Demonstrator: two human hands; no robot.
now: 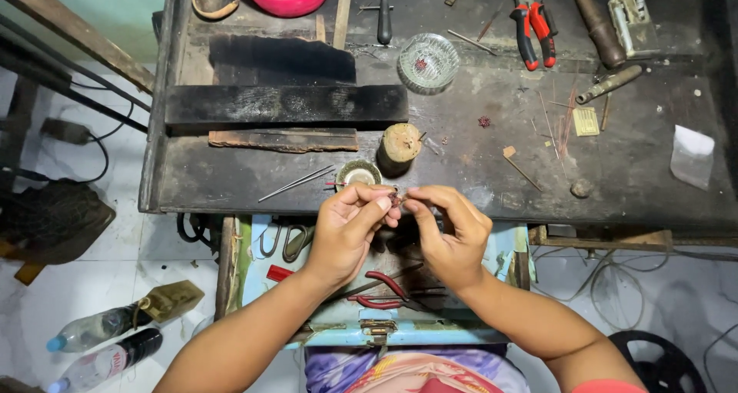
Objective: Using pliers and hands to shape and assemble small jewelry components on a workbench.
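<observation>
Left hand (350,228) and right hand (450,235) together at edge of dark scorched wooden workbench (461,154), fingertips of both pinched on tiny reddish metal piece (395,199). Small round brass dish (358,173) just beyond. Best: wrists steady, grip light, piece over bench.

Even, soft daylight fills the head view — brightest on the white floor (92,285) at left, while the dark workbench (477,154) soaks it up. Shadows are faint, glare is slight, focus is sharp throughout; the edges bow — wide-angle distortion.
</observation>
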